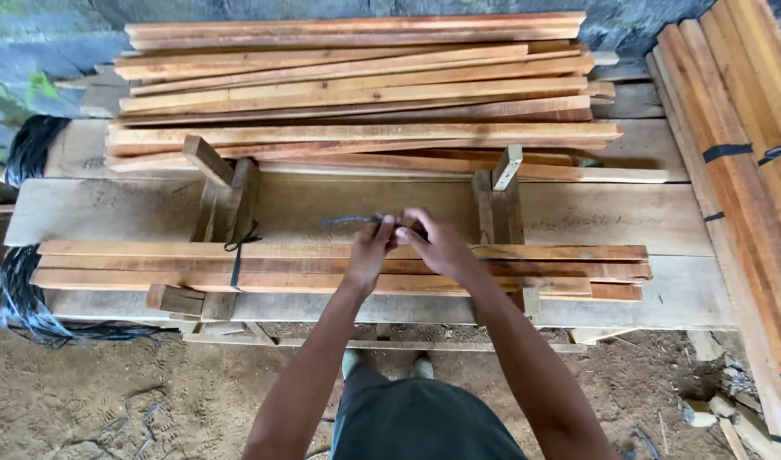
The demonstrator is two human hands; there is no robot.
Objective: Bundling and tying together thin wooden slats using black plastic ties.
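While both hands meet above the near bundle of wooden slats [339, 266], the left hand [369, 251] and the right hand [437, 243] pinch a thin dark strap [352, 221] between their fingertips, each grip closed on it. The strap runs out to the left from the fingers and hangs free in the air, touching no wood.

Judging by how things lie, the bundling is partly done. One dark tie [239, 247] already circles the slats near the left upright of the wooden jig [224, 200]. No tie shows by the right upright [501, 192], so that end looks still to be bound. The strap in the fingers lies just over the middle of the bundle, between the two uprights, and is not yet passed around the slats.

Behind, a larger loose stack of slats [356, 94] rests on the plank surface [663, 217], apparently unbound. At the right lean finished bundles [740, 145] with dark bands. A heap of spare dark straps [20, 294] hangs off the left end of the surface, well apart from the hands.
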